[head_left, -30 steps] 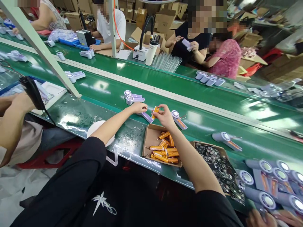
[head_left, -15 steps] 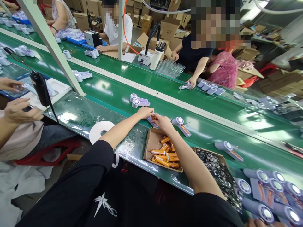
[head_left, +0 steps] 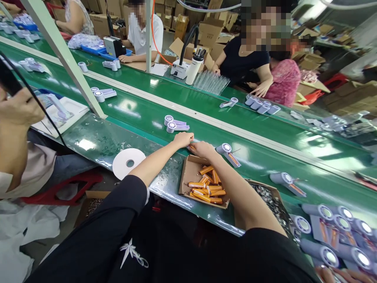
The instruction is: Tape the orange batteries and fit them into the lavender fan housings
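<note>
My left hand [head_left: 183,139] and my right hand [head_left: 202,150] meet over the near edge of the green belt, fingers closed around a small lilac part mostly hidden by them. A bit of orange shows at the right fingertips. Just below is an open cardboard box [head_left: 188,171] holding several orange cylinders [head_left: 203,192] with wires. Two lilac fan units [head_left: 178,125] lie beyond my left hand. To the right of my right hand rests another fan unit [head_left: 224,148], an orange cylinder in its open handle.
A white tape roll [head_left: 119,164] lies left of my forearm. Many lilac units [head_left: 321,251] crowd the lower right beside a box of small dark parts [head_left: 272,202]. A metal post [head_left: 66,65] rises at left. A neighbour's hand [head_left: 22,108] holds a black tool; people sit across the belt.
My hands have turned slightly over the part, hiding more of it. At left, the neighbour's hand has risen with the black tool. Across the belt, a person's hand has let go of a fan unit.
</note>
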Motion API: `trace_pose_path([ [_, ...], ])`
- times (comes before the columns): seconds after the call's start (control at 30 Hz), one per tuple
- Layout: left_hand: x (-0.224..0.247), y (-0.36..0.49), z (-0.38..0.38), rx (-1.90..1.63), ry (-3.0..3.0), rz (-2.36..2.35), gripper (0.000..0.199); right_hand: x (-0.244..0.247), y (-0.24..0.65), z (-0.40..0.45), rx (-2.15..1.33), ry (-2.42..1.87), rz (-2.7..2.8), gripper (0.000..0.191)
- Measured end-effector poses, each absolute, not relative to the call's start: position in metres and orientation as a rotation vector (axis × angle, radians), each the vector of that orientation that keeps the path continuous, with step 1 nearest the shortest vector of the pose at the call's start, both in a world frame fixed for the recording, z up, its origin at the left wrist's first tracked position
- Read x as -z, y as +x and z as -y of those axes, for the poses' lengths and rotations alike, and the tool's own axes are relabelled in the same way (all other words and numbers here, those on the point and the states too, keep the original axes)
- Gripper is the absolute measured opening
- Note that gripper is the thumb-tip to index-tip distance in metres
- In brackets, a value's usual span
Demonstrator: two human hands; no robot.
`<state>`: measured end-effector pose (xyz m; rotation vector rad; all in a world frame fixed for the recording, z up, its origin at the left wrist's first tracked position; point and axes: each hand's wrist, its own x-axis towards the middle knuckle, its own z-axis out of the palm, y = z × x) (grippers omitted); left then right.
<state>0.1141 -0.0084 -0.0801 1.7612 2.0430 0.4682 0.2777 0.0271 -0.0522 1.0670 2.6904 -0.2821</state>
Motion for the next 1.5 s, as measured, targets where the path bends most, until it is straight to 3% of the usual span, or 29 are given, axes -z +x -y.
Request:
trace_pose_path([
  [0.2, 0.078, 0.121, 0.011, -0.486, 1.746, -2.037, 0.028, 0.05, 0.288, -0.035, 0.436, 1.101, -2.724, 0.033],
  [0.53, 0.075, 0.133, 0.009, -0.473, 1.759, -2.044, 0.028, 0.062, 0.296, -0.053, 0.618, 1.314, -2.672, 0.035],
  [0.73, 0.078, 0.138, 0.003, -0.443, 1.762, -2.045, 0.029, 0.072, 0.288, -0.068, 0.631, 1.337, -2.611, 0.026],
  [1.0, 0.077, 0.147, 0.004, -0.437, 1.773, -2.057, 0.027, 0.068, 0.335, -0.066, 0.776, 1.244, -2.6, 0.028],
  [1.3, 0.064, 0.156, -0.003, -0.411, 1.762, -2.061, 0.028, 0.042, 0.342, -0.056, 0.587, 1.525, -2.552, 0.033],
  [1.4, 0.049, 0.153, 0.008, -0.447, 1.771, -2.041, 0.037, 0.015, 0.349, -0.038, 0.535, 1.6, -2.644, 0.032],
  [1.5, 0.042, 0.131, 0.054, -0.542, 1.84, -1.963, 0.062, -0.003, 0.374, 0.005, 0.628, 1.522, -2.807, 0.022],
])
